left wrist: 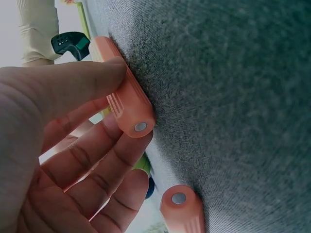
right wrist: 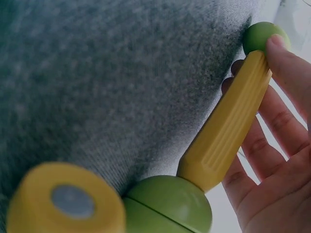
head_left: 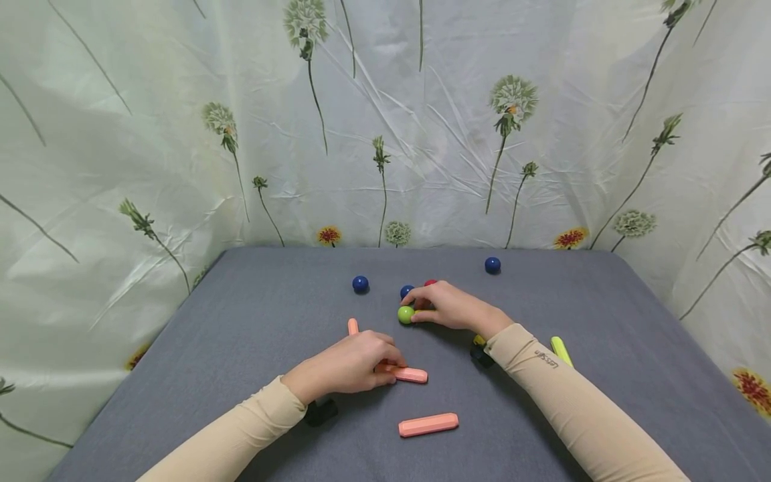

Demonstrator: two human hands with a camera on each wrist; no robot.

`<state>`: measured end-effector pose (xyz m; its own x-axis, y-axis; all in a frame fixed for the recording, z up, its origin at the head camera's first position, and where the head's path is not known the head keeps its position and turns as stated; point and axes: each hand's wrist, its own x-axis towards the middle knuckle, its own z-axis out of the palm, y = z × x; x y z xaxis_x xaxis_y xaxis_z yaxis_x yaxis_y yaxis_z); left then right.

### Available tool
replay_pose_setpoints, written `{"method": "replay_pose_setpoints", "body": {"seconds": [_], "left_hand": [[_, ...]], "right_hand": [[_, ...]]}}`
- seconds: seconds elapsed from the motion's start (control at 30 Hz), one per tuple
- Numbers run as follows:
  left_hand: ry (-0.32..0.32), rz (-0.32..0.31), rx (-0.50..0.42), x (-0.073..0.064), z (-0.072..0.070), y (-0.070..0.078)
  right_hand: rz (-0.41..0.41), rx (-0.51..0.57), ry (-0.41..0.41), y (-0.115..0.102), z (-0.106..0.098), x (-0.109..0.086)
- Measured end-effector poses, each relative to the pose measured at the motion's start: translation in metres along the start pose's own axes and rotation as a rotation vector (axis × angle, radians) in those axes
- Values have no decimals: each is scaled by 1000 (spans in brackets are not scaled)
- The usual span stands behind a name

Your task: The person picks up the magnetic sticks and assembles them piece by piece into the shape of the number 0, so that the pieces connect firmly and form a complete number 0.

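Note:
My left hand [head_left: 360, 363] pinches a salmon-pink magnetic rod [head_left: 412, 375] between thumb and fingers, close over the grey cloth. In the left wrist view that rod [left wrist: 131, 99] shows a round metal disc in its end. My right hand [head_left: 453, 308] pinches a green ball [head_left: 406, 314], its thumb on the ball in the right wrist view. A yellow rod [right wrist: 226, 124] runs from this ball to a second green ball [right wrist: 170, 201]. Beside that one, the end of another yellow rod [right wrist: 65, 199] shows its metal disc.
Blue balls [head_left: 360, 284] lie farther back, one [head_left: 492, 265] near the far edge. A red ball [head_left: 430, 282] is partly hidden behind my right hand. Another pink rod [head_left: 428, 425] lies in front, one [head_left: 353, 326] behind my left hand. A yellow-green rod [head_left: 561, 351] lies right of my forearm.

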<state>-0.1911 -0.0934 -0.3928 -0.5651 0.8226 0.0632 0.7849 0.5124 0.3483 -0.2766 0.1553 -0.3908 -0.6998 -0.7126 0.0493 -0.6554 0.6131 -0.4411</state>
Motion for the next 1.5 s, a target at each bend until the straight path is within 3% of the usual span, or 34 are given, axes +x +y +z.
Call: {"method": "replay_pose_setpoints", "body": {"seconds": [0.23, 0.37, 0.63, 1.0, 1.3, 1.5], "left_hand": [[19, 13, -16, 2, 0, -4], [20, -23, -50, 3, -1, -7], [27, -141, -152, 6, -3, -12], [77, -348, -211, 14, -5, -14], [114, -515, -388, 18, -8, -5], [104, -627, -490, 18, -8, -2]], "right_hand": [[-21, 7, 7, -1, -1, -1], [-32, 11, 12, -1, -1, -1], [-29, 20, 11, -2, -1, -2], [-18, 31, 10, -1, -1, -3], [-29, 33, 17, -1, -1, -4], [-22, 36, 13, -1, -1, -5]]}}
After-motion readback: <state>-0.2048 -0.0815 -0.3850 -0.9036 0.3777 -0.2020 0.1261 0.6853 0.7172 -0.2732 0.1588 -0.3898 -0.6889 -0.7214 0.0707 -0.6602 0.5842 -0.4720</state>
